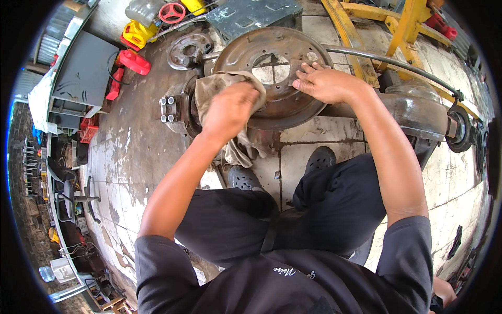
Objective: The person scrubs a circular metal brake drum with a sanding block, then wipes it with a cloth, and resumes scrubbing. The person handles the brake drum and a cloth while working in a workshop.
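Note:
A large round brown metal backing plate (pixel 272 112), with a central opening and several small holes, stands before me on an axle. My left hand (pixel 230 110) is closed on a crumpled beige rag (pixel 212 89) that covers the plate's left part and hangs below it. My right hand (pixel 327 83) lies on the plate's right side with its fingers stretched out. By its thumb and fingertips is a small brown flat patch (pixel 296 73), perhaps sandpaper; I cannot tell whether it is loose. A bolted metal block (pixel 171 109) sits left of the rag.
The rusty axle housing (pixel 413 112) and a thin metal pipe (pixel 387 56) extend right. Yellow steel frames (pixel 355 44) stand behind. A dark metal box (pixel 253 18), a round drum part (pixel 188 51) and red containers (pixel 134 62) lie beyond. Another person's hand (pixel 443 292) shows at lower right.

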Demonstrator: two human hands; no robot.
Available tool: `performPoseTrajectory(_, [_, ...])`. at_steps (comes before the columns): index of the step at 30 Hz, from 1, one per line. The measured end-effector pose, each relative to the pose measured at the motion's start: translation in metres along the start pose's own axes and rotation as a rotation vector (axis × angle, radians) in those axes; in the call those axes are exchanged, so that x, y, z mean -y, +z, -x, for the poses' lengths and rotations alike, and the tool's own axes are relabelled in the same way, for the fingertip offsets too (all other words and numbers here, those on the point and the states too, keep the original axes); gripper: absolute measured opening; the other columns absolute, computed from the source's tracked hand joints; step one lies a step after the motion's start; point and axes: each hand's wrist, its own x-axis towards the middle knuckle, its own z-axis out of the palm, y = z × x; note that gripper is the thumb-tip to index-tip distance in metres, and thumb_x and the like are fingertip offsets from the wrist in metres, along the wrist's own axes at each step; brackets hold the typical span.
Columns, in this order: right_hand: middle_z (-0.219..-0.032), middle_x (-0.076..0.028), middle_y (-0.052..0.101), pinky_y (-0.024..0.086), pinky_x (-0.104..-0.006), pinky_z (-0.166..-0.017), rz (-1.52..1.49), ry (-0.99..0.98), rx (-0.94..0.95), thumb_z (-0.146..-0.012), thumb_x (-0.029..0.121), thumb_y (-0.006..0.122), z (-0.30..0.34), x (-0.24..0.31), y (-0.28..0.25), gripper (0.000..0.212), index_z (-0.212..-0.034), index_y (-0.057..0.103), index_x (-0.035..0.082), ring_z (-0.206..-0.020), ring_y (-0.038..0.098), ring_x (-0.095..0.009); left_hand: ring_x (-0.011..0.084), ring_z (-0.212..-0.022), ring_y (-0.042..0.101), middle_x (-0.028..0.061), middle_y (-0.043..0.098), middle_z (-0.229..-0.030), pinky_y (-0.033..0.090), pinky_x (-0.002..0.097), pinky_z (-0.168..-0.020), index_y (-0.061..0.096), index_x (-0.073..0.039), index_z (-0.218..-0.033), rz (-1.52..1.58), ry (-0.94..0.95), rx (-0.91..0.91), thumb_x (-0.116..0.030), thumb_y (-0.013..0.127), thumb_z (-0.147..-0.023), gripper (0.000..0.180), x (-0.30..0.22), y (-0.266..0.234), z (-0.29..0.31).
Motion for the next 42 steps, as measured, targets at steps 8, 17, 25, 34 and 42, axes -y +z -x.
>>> performPoseTrajectory(8, [-0.162, -0.016, 0.028, 0.023, -0.0378, -0.123, -0.143, 0.013, -0.068, -0.1, 0.071, 0.018, -0.001, -0.013, -0.001, 0.089, -0.153, 0.035, 0.003, -0.152, 0.023, -0.03, 0.0422, -0.111, 0.056, 0.0219, 0.064, -0.113, 0.045, 0.0483, -0.097, 0.064, 0.003, -0.112, -0.016, 0.293, 0.433, -0.028, 0.046, -0.104, 0.036, -0.016, 0.019, -0.026])
performPoseTrajectory(17, [-0.162, -0.014, 0.03, 0.023, -0.0377, -0.123, -0.13, 0.038, -0.119, -0.101, 0.069, 0.017, 0.002, -0.018, 0.008, 0.086, -0.153, 0.035, 0.003, -0.151, 0.025, -0.029, 0.0394, -0.116, 0.059, 0.0212, 0.064, -0.123, 0.045, 0.0466, -0.102, 0.067, 0.005, -0.11, -0.057, 0.358, 0.425, -0.026, 0.048, -0.104, 0.037, 0.013, 0.006, -0.019])
performPoseTrajectory(25, [-0.162, -0.009, 0.031, 0.029, -0.0418, -0.121, 0.014, -0.15, -0.061, -0.096, 0.024, 0.059, 0.007, -0.023, 0.002, 0.059, -0.152, 0.043, 0.014, -0.151, 0.026, -0.029, 0.0361, -0.104, 0.058, 0.0171, 0.065, -0.116, 0.043, 0.0444, -0.094, 0.061, 0.003, -0.115, -0.2, 0.337, 0.473, -0.024, 0.047, -0.101, 0.033, -0.017, 0.023, -0.035])
performPoseTrajectory(34, [-0.119, -0.018, 0.068, 0.051, -0.0435, -0.096, -0.17, -0.066, -0.419, -0.092, 0.018, 0.06, 0.016, -0.025, -0.012, 0.033, -0.122, 0.069, 0.009, -0.11, 0.065, -0.038, 0.0374, -0.126, 0.052, 0.0204, 0.055, -0.139, 0.042, 0.0443, -0.106, 0.064, 0.001, -0.112, -0.298, 0.413, 0.368, -0.024, 0.043, -0.102, 0.035, -0.006, 0.031, -0.023])
performPoseTrajectory(42, [-0.112, -0.021, 0.071, 0.051, -0.0432, -0.095, -0.273, 0.057, -0.778, -0.094, 0.021, 0.058, 0.022, -0.035, -0.023, 0.034, -0.121, 0.069, 0.004, -0.106, 0.067, -0.038, 0.0374, -0.129, 0.051, 0.022, 0.053, -0.142, 0.04, 0.0461, -0.108, 0.061, 0.006, -0.119, -0.26, 0.364, 0.416, -0.024, 0.044, -0.101, 0.039, -0.024, 0.049, -0.048])
